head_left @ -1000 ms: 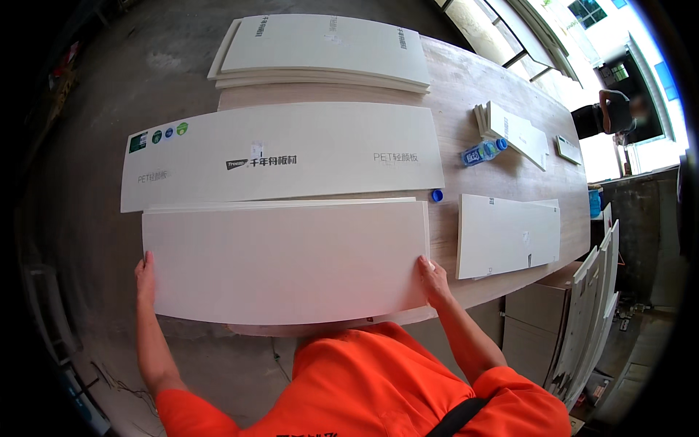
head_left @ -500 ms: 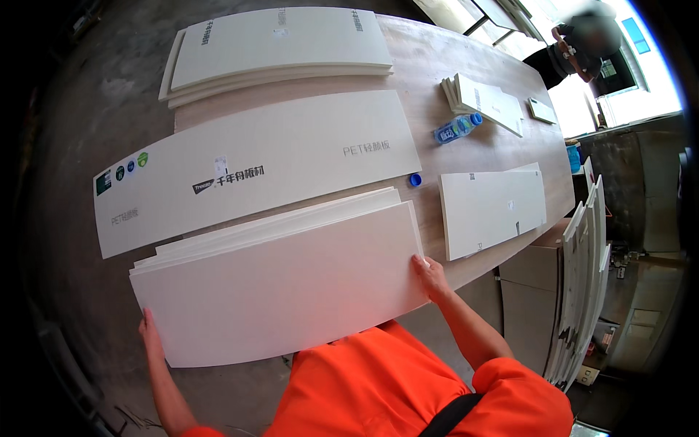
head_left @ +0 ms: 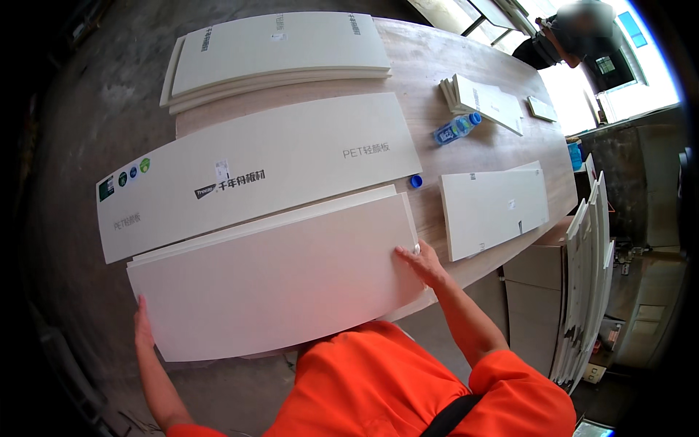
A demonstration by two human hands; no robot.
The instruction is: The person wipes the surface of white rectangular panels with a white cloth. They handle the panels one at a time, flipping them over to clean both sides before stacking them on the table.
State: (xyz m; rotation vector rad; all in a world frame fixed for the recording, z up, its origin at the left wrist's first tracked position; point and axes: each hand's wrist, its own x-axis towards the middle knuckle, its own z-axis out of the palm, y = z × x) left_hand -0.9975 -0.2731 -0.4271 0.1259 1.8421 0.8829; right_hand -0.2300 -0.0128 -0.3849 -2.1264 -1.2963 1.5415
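A worker in an orange shirt [head_left: 371, 390] handles a blank white panel [head_left: 273, 280] at the near side of a wood-toned table [head_left: 429, 54], one hand at each end of it. The right hand [head_left: 422, 264] grips the panel's right end, thumb laid on the top face and the other fingers bent at the edge. The left hand [head_left: 143, 325] touches the opposite end with a digit pointing up along the edge; its remaining fingers are hidden, so how far they are closed cannot be told. The panel sits, slightly askew, over at least one similar white panel [head_left: 269, 223], whose far edge shows beyond it. Just past that lies a long printed panel [head_left: 291, 167] with round green and blue stickers at its left end, and farther off a stack of white boards [head_left: 284, 54]. To the right, a blue-capped plastic bottle [head_left: 455, 130] lies beside a small pile of narrow boards [head_left: 488, 103] (a loose blue cap [head_left: 416, 181] rests nearer the long panel), with two overlapping shorter panels [head_left: 495, 211] closer in. A person in dark clothing [head_left: 537, 52] stands beyond the far corner.
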